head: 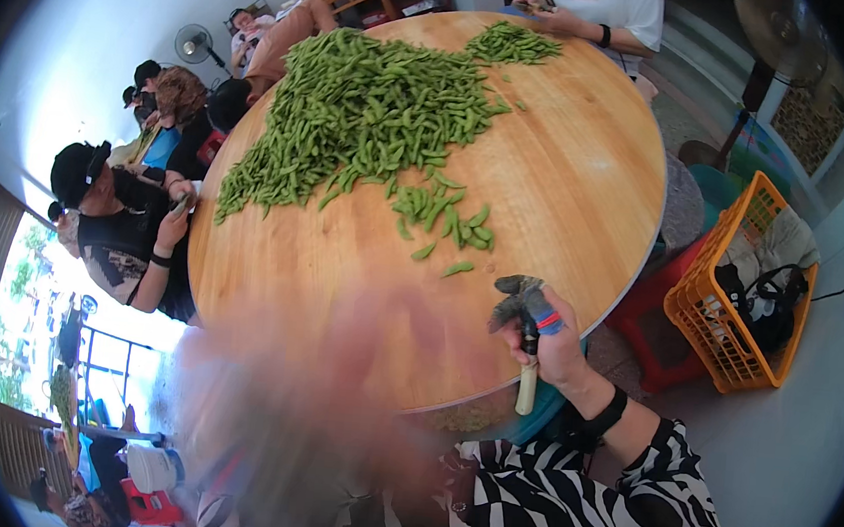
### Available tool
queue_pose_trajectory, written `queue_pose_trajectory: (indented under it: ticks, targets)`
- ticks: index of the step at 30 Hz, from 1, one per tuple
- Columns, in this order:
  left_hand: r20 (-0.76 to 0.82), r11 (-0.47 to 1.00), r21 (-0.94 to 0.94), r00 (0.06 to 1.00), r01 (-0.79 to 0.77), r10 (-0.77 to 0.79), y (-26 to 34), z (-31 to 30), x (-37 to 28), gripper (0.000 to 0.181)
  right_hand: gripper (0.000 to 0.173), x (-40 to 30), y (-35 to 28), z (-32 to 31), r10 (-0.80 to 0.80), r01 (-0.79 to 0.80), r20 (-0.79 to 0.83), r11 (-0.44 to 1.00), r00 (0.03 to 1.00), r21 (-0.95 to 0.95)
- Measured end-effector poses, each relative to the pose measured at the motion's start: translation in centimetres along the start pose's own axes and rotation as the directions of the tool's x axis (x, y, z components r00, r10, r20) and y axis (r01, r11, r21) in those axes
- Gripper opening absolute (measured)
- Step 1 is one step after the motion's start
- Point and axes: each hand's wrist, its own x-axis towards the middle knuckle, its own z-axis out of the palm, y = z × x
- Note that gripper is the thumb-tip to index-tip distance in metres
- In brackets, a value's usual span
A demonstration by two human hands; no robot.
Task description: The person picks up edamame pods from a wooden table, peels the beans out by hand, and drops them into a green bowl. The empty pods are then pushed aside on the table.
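Note:
Green soybean pods lie in a large heap on a round wooden table. A small loose group of pods is spread between the heap and me. My right hand, with dark finger covers and a blue and red band on the thumb side, grips a small hand tool by the table's near edge. The tool has a pale handle, and its working end is hidden in my fingers. My left hand is a large blur close to the camera, so its fingers and any object in it cannot be made out.
An orange plastic crate holding cloth and dark items stands at the right on a red stool. One person sits at the table's left, another at its far side. A second pod pile lies there.

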Motion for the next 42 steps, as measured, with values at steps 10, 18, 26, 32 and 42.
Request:
queue_pose_trajectory:
  ticks: [10, 18, 26, 32, 42]
  targets:
    - [-0.156, 0.471, 0.705, 0.764, 0.531, -0.627, -29.4, -2.2, -3.9, 0.011, 0.03, -0.4, 0.6, -0.7, 0.001, 0.004, 0.063, 0.997, 0.998, -0.076]
    - [-0.3, 0.374, 0.656, 0.681, 0.656, -0.669, -27.8, -2.6, -6.0, 0.02, 0.033, 0.0, 0.2, -0.7, -0.036, 0.041, 0.037, 0.99, 0.999, -0.135]
    - [-0.314, 0.578, -0.354, 0.488, 0.736, -0.814, -19.7, -0.6, -9.6, 0.022, 0.038, 0.0, -0.3, 0.6, 0.017, -0.006, 0.068, 0.989, 0.998, -0.151]
    - [-0.238, 0.541, -0.516, 0.495, 0.664, -0.835, -13.2, 3.2, -11.6, 0.027, 0.037, -0.6, -0.3, 3.7, 0.083, -0.08, 0.094, 0.996, 0.992, -0.039]
    - [-0.277, 0.564, -0.632, 0.525, 0.531, -0.805, -12.1, 4.4, -13.0, 0.03, 0.032, -1.5, 0.3, 4.8, 0.18, -0.191, 0.207, 0.981, 0.962, 0.037]
